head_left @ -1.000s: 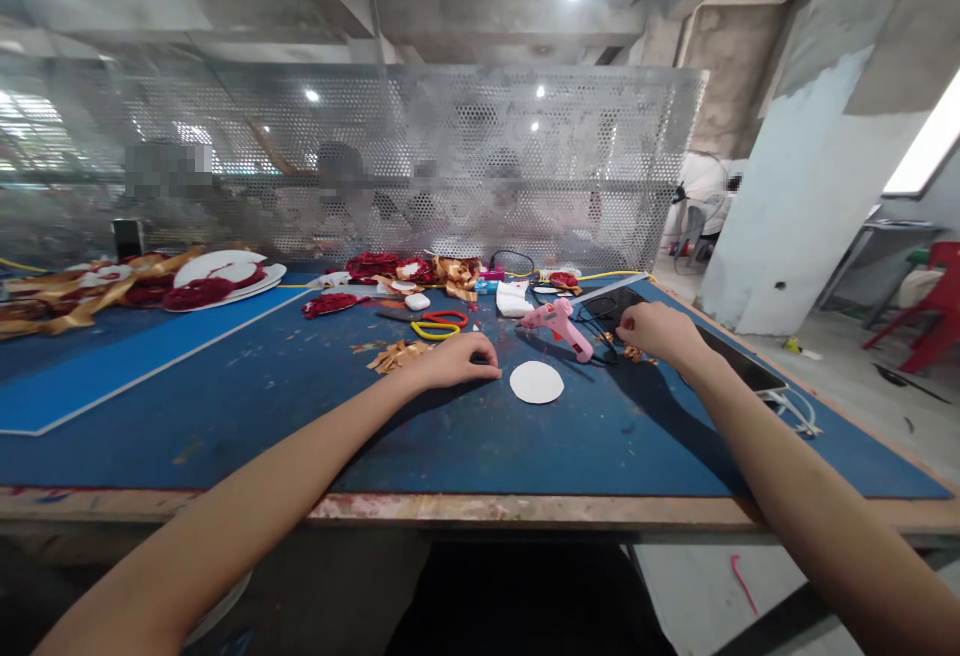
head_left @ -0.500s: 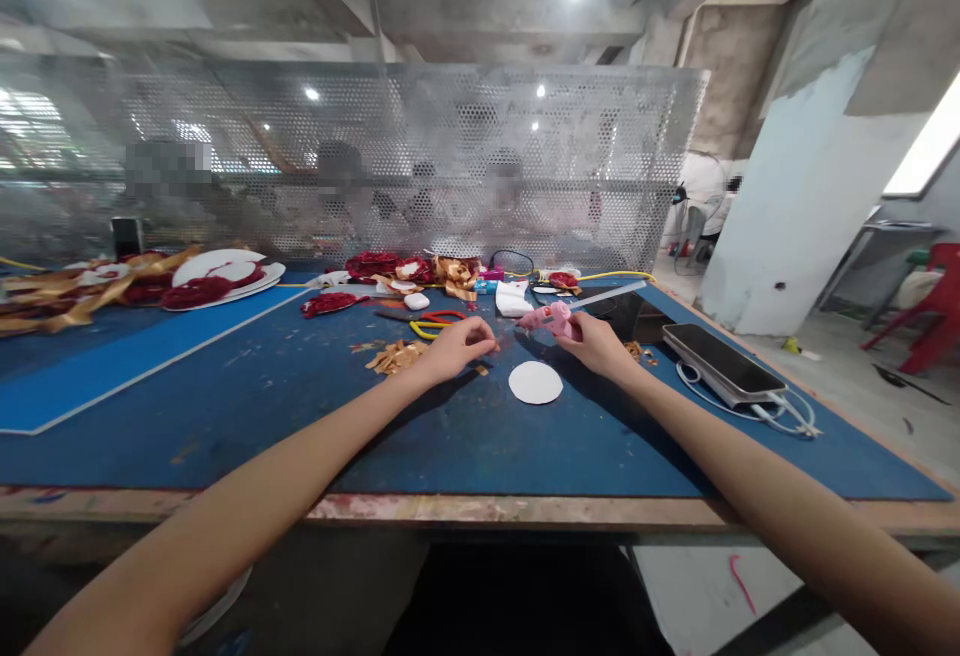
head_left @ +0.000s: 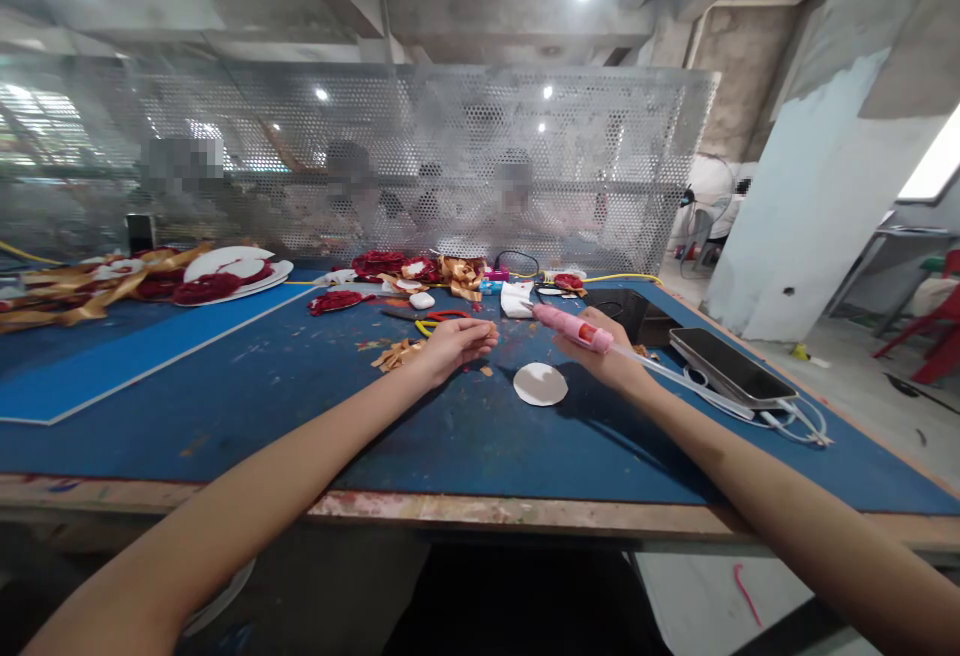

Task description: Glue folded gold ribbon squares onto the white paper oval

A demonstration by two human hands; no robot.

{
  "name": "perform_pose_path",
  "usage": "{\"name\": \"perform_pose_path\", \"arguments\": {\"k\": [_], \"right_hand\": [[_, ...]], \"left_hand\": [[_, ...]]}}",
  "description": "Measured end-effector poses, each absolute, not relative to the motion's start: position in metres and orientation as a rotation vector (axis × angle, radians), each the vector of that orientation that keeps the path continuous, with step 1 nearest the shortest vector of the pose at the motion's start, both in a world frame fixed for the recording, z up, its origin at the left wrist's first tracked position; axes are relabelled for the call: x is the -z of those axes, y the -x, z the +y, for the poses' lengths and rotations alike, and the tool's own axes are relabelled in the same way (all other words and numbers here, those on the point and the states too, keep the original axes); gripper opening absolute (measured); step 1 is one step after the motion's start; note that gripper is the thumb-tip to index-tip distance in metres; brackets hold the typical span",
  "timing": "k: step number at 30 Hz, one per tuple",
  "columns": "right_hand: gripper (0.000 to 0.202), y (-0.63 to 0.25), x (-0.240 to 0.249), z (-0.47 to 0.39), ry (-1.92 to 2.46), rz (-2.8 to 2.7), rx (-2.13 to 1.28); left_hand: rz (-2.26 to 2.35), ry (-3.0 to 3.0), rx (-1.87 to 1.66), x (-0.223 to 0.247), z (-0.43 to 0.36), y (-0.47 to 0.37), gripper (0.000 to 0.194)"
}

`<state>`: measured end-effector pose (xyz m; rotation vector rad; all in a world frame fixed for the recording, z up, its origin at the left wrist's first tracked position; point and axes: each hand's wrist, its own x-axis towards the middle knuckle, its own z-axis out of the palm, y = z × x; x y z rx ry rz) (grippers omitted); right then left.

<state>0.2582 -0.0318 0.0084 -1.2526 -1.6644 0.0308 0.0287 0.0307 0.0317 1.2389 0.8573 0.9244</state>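
My right hand [head_left: 606, 361] is wrapped round a pink hot glue gun [head_left: 574, 326], its nozzle pointing left and a long clear glue stick [head_left: 679, 376] trailing from its back end. My left hand [head_left: 456, 348] is closed in a pinch on what looks like a small piece of gold ribbon [head_left: 492, 329], mostly hidden by the fingers. Between the hands, slightly nearer to me, a white round disc [head_left: 540, 384] lies flat on the blue table. Cut gold ribbon pieces [head_left: 396, 355] lie in a pile beside my left wrist.
Scissors with red and yellow handles [head_left: 429, 324] lie behind my left hand. A phone [head_left: 731, 366] with a white cable sits at the right. Dark red and gold trimmings [head_left: 461, 274] line the back, before a perforated metal screen [head_left: 450, 166]. White plates [head_left: 232, 271] stand at the left.
The glue gun has turned in my right hand, its glue stick now swinging toward me and down to the right. My left fingers have drawn closer together. The view has shifted slightly.
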Motion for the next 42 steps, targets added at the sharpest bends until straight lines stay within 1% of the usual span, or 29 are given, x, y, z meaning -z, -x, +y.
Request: {"name": "perform_pose_path", "arguments": {"k": [9, 12, 16, 27, 34, 42], "right_hand": [[0.028, -0.249, -0.012, -0.043, 1.211, -1.973, 0.026], [0.027, -0.25, -0.011, -0.042, 1.224, -2.003, 0.045], [0.028, -0.251, -0.009, -0.041, 1.233, -2.043, 0.054], [0.029, -0.252, -0.008, -0.039, 1.238, -2.079, 0.033], [0.03, -0.253, -0.006, -0.037, 1.218, -2.104, 0.057], [0.026, -0.253, -0.007, -0.037, 1.197, -2.104, 0.112]], "left_hand": [[0.818, -1.268, -0.922, -0.025, 0.03, -0.032, 0.006], [0.791, -1.283, -0.9, -0.023, 0.032, -0.031, 0.006], [0.751, -1.297, -0.87, -0.021, 0.034, -0.031, 0.011], [0.754, -1.269, -0.845, -0.028, 0.026, -0.035, 0.008], [0.747, -1.284, -0.838, -0.026, 0.027, -0.033, 0.01], [0.742, -1.278, -0.84, -0.025, 0.029, -0.034, 0.009]]}}
